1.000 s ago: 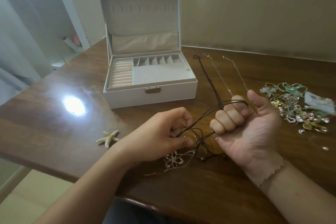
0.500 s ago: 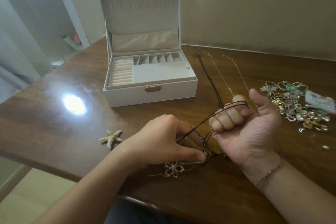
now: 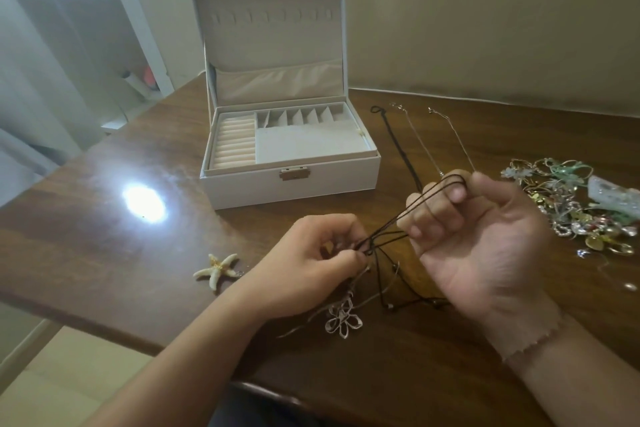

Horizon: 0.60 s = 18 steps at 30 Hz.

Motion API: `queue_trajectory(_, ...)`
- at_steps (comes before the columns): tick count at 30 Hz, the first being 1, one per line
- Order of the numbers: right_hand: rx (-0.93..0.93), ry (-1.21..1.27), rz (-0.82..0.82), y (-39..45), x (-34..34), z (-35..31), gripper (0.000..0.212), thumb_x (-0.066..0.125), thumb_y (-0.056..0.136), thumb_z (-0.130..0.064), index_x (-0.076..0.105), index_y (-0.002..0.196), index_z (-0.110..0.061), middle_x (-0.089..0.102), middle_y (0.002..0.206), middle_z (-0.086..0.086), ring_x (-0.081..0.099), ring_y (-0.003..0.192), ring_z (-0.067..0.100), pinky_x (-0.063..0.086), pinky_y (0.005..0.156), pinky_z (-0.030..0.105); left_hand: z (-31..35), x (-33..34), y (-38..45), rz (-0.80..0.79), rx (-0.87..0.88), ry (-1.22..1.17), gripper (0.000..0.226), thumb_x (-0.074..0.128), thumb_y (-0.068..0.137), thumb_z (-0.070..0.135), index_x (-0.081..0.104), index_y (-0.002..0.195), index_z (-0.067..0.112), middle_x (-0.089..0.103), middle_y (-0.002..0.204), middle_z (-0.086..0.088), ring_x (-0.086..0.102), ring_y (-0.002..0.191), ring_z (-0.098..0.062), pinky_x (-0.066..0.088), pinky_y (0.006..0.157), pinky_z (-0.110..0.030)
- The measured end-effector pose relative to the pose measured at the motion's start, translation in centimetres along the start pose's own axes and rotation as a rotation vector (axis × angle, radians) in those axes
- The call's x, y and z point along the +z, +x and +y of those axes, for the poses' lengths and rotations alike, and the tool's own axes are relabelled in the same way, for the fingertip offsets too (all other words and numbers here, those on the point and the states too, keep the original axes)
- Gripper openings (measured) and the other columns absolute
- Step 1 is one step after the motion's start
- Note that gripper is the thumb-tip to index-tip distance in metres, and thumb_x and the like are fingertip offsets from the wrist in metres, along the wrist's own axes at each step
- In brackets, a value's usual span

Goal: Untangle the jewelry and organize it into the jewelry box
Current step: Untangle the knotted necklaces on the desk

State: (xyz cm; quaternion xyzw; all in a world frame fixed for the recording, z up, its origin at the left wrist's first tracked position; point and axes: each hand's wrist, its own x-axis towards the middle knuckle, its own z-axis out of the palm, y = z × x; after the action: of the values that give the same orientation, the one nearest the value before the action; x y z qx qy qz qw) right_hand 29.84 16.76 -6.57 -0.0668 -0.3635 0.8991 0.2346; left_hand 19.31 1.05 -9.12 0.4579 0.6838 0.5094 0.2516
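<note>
- Two hands worked a thin dark cord necklace above the brown wooden surface.
- Left hand pinched its knot; right hand curled around the loops.
- Open white jewelry box stood farther back, left.

A thin dark brown cord necklace is held taut above the brown wooden counter, pinched by the left hand and looped over the curled fingers of the right hand. An open white rectangular jewelry box is seen toward the far edge.
</note>
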Motion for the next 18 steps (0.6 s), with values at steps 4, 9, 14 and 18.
queue_trajectory(4,-0.026,-0.178,-0.109,-0.2,-0.1,-0.3,0.017,0.056,0.065,-0.008,0.048,0.079,-0.013,0.039,0.061,0.003,0.047,0.063,0.02,0.049,0.071,0.032,-0.2,-0.7,-0.2,0.027,0.024,-0.225,0.009,0.057,0.087,0.012,0.064,0.08,0.012,0.059,0.072,-0.002,0.054,0.062,-0.008,0.044,0.059,-0.017)
queue_trajectory(9,0.0,-0.294,-0.115,-0.2,0.1,-0.9,0.028,0.053,0.077,-0.003,0.056,0.103,-0.011,0.053,0.068,0.004,0.056,0.079,0.023,0.046,0.081,0.037,-0.8,-0.9,0.1,-0.064,0.027,-0.636,0.015,0.051,0.083,0.017,0.064,0.079,0.012,0.06,0.074,-0.013,0.055,0.064,-0.015,0.047,0.062,-0.02)
queue_trajectory(14,0.15,-0.19,-0.092,0.1,-0.2,-1.3,0.035,0.045,0.085,-0.005,0.056,0.117,-0.012,0.056,0.075,0.001,0.056,0.075,0.018,0.049,0.061,0.03,-1.4,-1.1,0.3,-0.126,0.014,-0.62,0.017,0.047,0.086,0.018,0.061,0.078,0.015,0.056,0.063,-0.006,0.048,0.061,-0.021,0.041,0.063,-0.032)
queue_trajectory(18,0.141,-0.183,-0.112,0.1,-0.3,-1.6,0.045,0.051,0.082,-0.001,0.055,0.126,-0.012,0.061,0.08,0.001,0.059,0.075,0.016,0.053,0.059,0.025,-1.0,-1.0,0.1,-0.137,0.02,-0.612,0.013,0.052,0.091,0.016,0.062,0.085,0.011,0.055,0.062,-0.004,0.051,0.055,-0.014,0.046,0.063,-0.023)
